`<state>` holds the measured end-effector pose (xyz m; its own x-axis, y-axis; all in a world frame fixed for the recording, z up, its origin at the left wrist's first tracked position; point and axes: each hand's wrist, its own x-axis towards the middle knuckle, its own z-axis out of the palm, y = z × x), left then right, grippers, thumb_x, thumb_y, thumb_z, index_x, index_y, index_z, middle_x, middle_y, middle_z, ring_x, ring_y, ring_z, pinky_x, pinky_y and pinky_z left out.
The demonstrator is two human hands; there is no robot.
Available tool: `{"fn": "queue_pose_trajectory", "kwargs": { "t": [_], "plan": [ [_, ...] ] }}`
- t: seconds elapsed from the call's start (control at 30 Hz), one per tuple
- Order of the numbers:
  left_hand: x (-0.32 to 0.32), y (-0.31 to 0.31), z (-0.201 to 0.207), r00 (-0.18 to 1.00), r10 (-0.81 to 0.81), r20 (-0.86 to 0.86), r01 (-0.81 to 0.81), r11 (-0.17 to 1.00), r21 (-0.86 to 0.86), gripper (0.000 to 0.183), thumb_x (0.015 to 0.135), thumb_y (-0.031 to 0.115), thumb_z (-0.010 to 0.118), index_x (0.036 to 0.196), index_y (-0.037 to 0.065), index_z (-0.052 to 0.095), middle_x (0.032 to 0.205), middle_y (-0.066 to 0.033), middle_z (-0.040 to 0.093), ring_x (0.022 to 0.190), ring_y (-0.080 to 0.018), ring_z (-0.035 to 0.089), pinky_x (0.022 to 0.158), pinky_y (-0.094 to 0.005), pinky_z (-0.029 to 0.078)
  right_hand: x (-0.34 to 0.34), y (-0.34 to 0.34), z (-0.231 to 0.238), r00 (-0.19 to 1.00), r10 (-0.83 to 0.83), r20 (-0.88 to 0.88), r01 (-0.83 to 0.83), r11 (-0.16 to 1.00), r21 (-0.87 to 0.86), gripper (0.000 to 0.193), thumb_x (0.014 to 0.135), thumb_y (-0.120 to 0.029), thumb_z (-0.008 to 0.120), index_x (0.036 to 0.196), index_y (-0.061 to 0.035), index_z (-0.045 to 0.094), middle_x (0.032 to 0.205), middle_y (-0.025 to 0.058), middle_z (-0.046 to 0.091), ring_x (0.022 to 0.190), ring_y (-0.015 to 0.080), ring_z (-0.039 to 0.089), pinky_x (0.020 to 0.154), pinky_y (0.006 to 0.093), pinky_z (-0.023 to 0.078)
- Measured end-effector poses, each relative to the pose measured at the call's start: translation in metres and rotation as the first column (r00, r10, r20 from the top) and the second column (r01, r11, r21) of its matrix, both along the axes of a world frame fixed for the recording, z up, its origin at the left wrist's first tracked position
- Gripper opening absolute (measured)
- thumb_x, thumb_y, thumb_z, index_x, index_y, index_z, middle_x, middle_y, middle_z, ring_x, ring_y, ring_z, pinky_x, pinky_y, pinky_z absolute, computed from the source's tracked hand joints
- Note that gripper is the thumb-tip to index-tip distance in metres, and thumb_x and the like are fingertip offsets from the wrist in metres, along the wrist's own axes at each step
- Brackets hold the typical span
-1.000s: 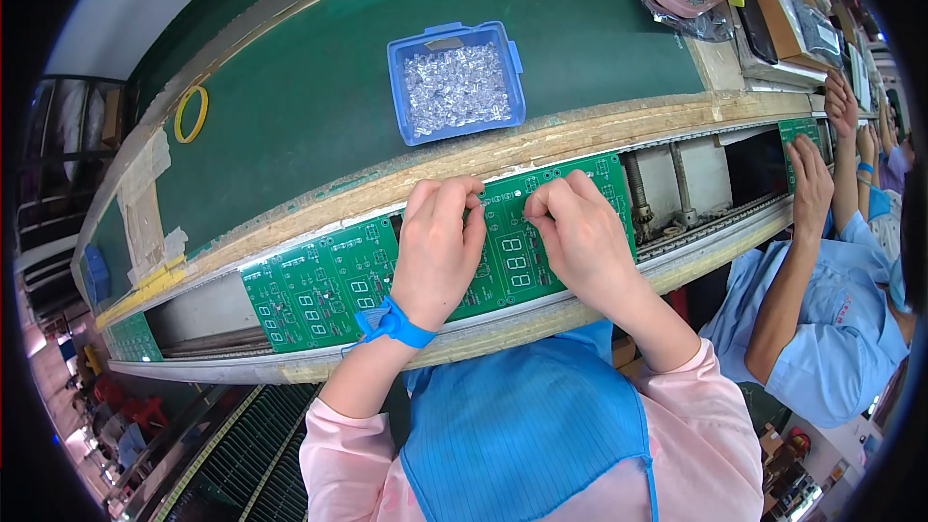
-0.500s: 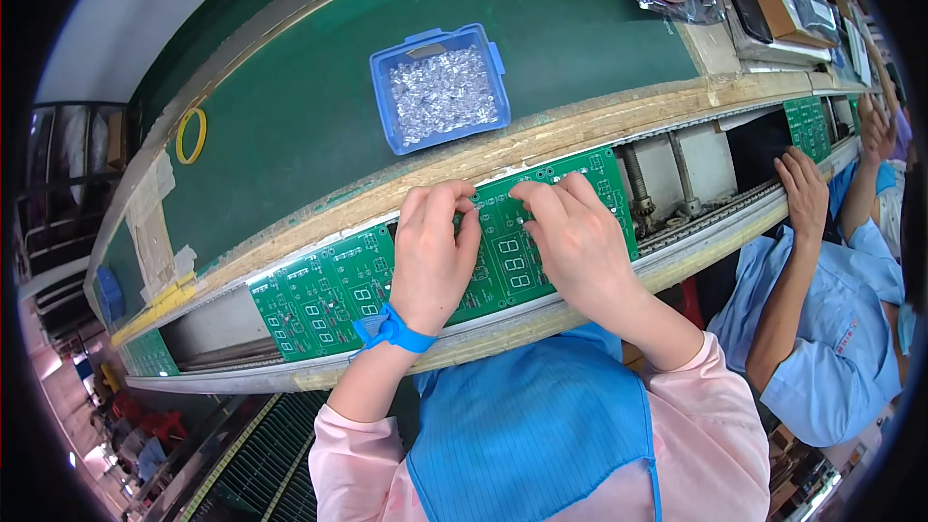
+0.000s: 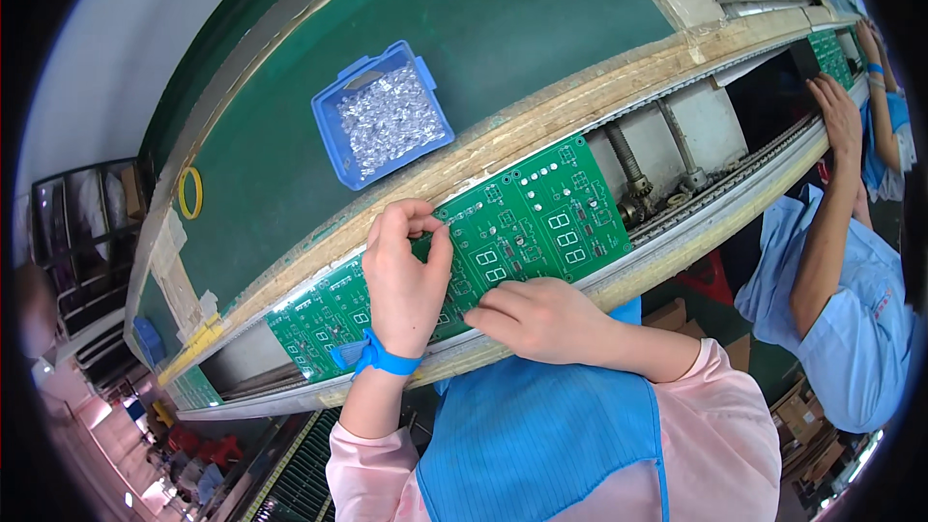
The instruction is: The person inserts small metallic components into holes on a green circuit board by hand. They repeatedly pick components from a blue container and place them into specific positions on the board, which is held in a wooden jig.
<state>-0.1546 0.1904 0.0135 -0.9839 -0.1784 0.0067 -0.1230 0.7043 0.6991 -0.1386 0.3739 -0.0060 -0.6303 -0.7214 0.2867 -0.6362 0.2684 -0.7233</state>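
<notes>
Two green circuit boards, the left one point(image 3: 324, 314) and the right one point(image 3: 522, 205), lie end to end on a conveyor rail. White digit outlines and small parts show on them. My left hand point(image 3: 404, 275), with a blue wrist strap point(image 3: 387, 360), is over the boards near their far edge. Its thumb and index finger are pinched; anything between them is too small to make out. My right hand point(image 3: 536, 319) is low over the near edge of the boards, its fingers curled together. What its fingertips hold, if anything, is hidden.
Beyond the rail, a blue tub point(image 3: 387, 126) of small clear parts sits on the green tabletop point(image 3: 522, 29). A yellow ring point(image 3: 190, 193) lies farther left. At right, a co-worker's arm point(image 3: 831, 174) reaches to the rail, past an open gap with a threaded rod point(image 3: 626, 159).
My right hand has come back from the far part of the right board to the near edge, uncovering small white parts. The view has shifted; my left hand remains pinched near the far edge.
</notes>
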Motion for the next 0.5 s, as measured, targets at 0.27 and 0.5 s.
{"fn": "queue_pose_trajectory", "kwargs": {
  "t": [0.27, 0.5],
  "plan": [
    [-0.008, 0.006, 0.011, 0.996, 0.025, 0.085, -0.024, 1.000, -0.012, 0.022, 0.081, -0.004, 0.068, 0.101, 0.000, 0.059, 0.080, -0.0111, 0.069, 0.075, -0.0231, 0.066, 0.073, -0.0337, 0.052, -0.003, 0.002, -0.003, 0.997, 0.051, 0.061, -0.053, 0.998, 0.042, 0.019, 0.080, -0.012, 0.065, 0.098, -0.0070, 0.063, 0.080, 0.0043, 0.056, 0.070, 0.0179, 0.063, 0.056, 0.0318, 0.051],
    [-0.012, 0.014, 0.015, 0.997, -0.001, 0.082, 0.012, 0.991, -0.134, 0.023, 0.079, -0.005, 0.068, 0.100, 0.000, 0.059, 0.080, -0.0118, 0.068, 0.078, -0.0249, 0.065, 0.072, -0.0367, 0.052, -0.004, 0.003, -0.007, 0.994, 0.066, 0.084, -0.064, 0.998, -0.022, 0.015, 0.079, -0.012, 0.064, 0.092, -0.0051, 0.059, 0.078, 0.0060, 0.054, 0.070, 0.0197, 0.062, 0.057, 0.0333, 0.051]
  ]
}}
